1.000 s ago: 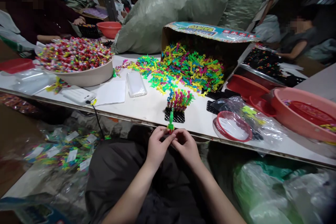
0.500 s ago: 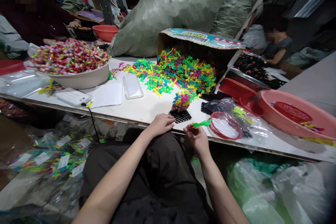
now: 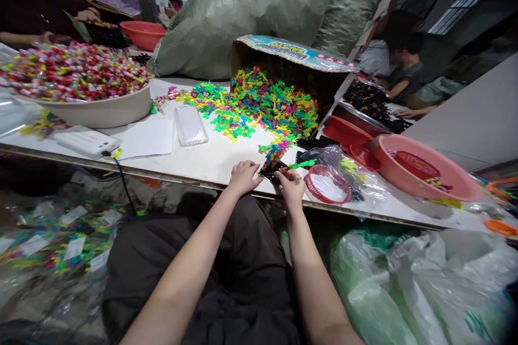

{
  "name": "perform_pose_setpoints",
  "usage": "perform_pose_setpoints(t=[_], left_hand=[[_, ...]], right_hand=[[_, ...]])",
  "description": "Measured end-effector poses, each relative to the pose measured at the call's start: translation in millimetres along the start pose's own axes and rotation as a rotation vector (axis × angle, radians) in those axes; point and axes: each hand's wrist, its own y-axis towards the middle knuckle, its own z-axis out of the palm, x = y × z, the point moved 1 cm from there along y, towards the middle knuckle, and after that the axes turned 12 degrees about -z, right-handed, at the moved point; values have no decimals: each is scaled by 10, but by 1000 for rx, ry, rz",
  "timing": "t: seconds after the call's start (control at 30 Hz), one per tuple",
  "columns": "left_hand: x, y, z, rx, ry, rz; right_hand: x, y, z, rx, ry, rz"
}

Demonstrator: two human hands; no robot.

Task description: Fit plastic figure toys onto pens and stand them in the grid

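Note:
On the table near its front edge lies a black perforated tray [image 3: 270, 173]. Small colourful plastic figures [image 3: 275, 153] stand packed upright at its far side. My left hand [image 3: 244, 178] is at the tray's left edge, its fingers and thumb closed about the corner. Pinched in my right hand [image 3: 290, 186], over the tray's right part, is a green plastic figure [image 3: 303, 164] that sticks out to the right. My fingertips cover its near end. Behind the tray, a heap of similar figures [image 3: 279, 102] spills from a cardboard box [image 3: 343, 83] lying on its side.
A red basket [image 3: 329, 198] with white paper stands right of my hand, near plastic bags and a pink basin [image 3: 388, 172]. To the left are a clear plastic case [image 3: 191, 125], a white power bank [image 3: 87, 141] and a full beige basin [image 3: 121, 113]. Other people sit beyond.
My right hand has moved left and forward to the tray with the green figure. The left hand stays at the tray's left edge. The whole view has shifted a little.

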Motion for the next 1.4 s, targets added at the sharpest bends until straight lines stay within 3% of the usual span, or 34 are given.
perform_pose_setpoints(t=[0.13, 0.43, 0.57, 0.83, 1.07, 1.17, 1.27, 1.4], left_hand=[[-1, -42, -10, 62, 36, 69], [29, -60, -34, 83, 21, 86], [44, -50, -22, 74, 7, 99], [40, -50, -22, 51, -15, 72], [7, -30, -19, 24, -41, 7], [6, -54, -38, -27, -54, -74], [5, -133, -85, -161, -133, -158], [-14, -239, -126, -211, -239, -97]], right_hand=[[-31, -19, 165, -7, -148, -71], [-103, 51, 153, -11, -327, -81], [-112, 40, 160, 53, -362, -184], [-27, -55, 173, 92, -643, -349], [115, -99, 256, 233, -922, -190], [122, -111, 274, 247, -931, -168], [123, -141, 300, 241, -868, -219], [170, -205, 403, 276, -839, -227]])
